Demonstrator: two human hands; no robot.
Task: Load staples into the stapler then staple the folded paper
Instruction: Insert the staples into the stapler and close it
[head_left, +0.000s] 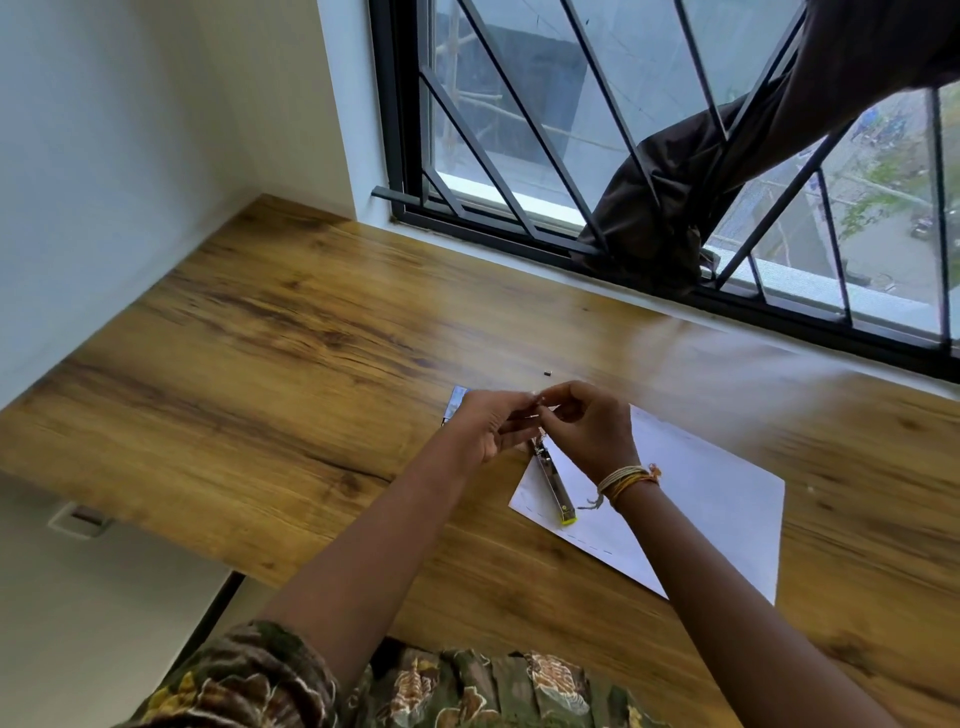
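While both hands meet above the wooden desk (260, 364), the step in hand looks to be separating or readying a strip of staples for loading. Left hand (491, 426) and right hand (587, 428) have fingers curled toward each other, fingertips pinching something small and pale between them; probably a staple strip, though it is too small and blurred to confirm. Stapler (555, 480) lies just below the hands, partly on the near-left corner of the paper (701, 499): slim metal body, yellow-green plastic end toward the person, far end hidden under the hands. Paper is white, flat, matte, with a faint dashed line along its near edge. A small blue box (457, 402), likely the staple box, sits left of the hands, mostly hidden. One tiny dark speck (546, 372) lies just beyond the hands. To do this well: keep the strip straight, pinch lightly so it does not crumble, legs pointing down into the channel, and hold the stapler steady while seating. Desk surface is smooth wood-grain laminate.
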